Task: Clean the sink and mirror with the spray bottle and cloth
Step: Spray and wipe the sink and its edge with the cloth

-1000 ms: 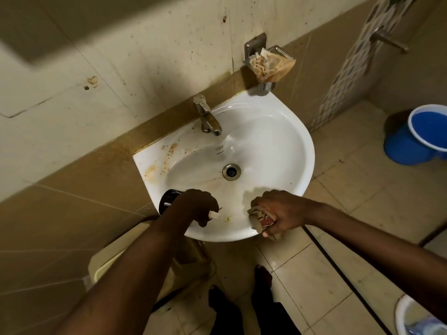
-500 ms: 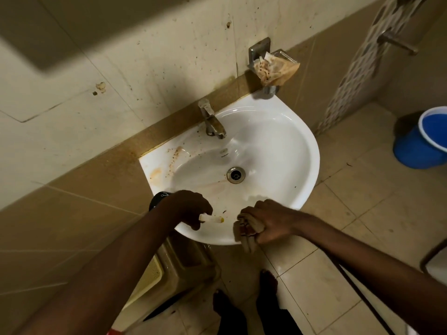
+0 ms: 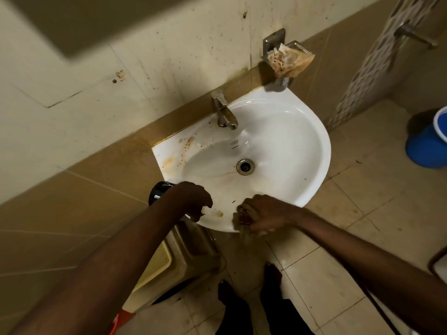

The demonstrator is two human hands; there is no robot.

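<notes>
The left hand (image 3: 193, 201) is at the sink's (image 3: 302, 131) near-left rim, its grip curled round the spray bottle (image 3: 158, 192). The dark body projects behind the wrist; the pale nozzle (image 3: 214, 212) points right across the front rim toward the cloth. This grip and position match those of a second ago.

Brown stains (image 3: 176, 153) mark the sink's left ledge beside the tap (image 3: 225, 112). The basin around the drain (image 3: 245, 166) carries a faint streak. Judgement: the ledge is not yet cleaned.

The right hand (image 3: 262, 217) is on the front rim, its grip closed tight on the bunched cloth (image 3: 242, 218). Since a second ago it has slid left along the rim, closing toward the nozzle. Hand and nozzle are now near but apart.

Judgement: the front rim is the surface being wiped, with spray directed just ahead of the cloth. The mirror is not clearly in view and is presumed pending.
</notes>
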